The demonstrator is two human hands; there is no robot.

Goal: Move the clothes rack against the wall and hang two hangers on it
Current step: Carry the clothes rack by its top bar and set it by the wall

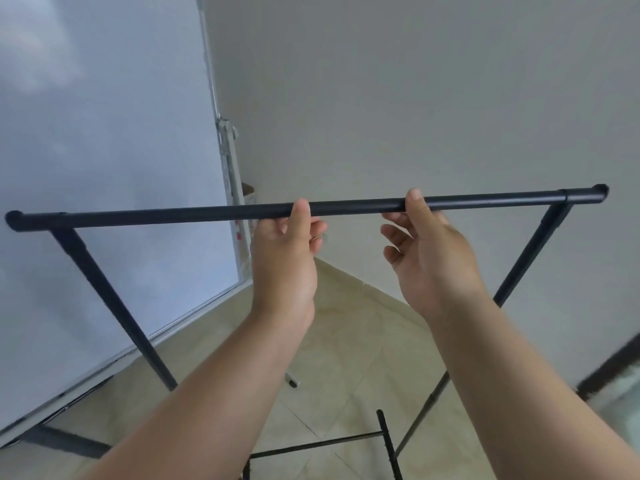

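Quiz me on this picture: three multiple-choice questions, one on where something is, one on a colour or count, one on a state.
1. Where are the two hands on the clothes rack?
A. On the top bar, near its middle
B. On the side posts
C. On the bottom frame

2. What colour is the top bar?
A. White
B. Black
C. Red

3. How many hangers are on the bar?
A. Two
B. One
C. None

Answers:
1 A: the left hand and right hand touch the top bar of the clothes rack near its centre.
2 B: the bar is black from end to end.
3 C: the bar is bare apart from the hands.
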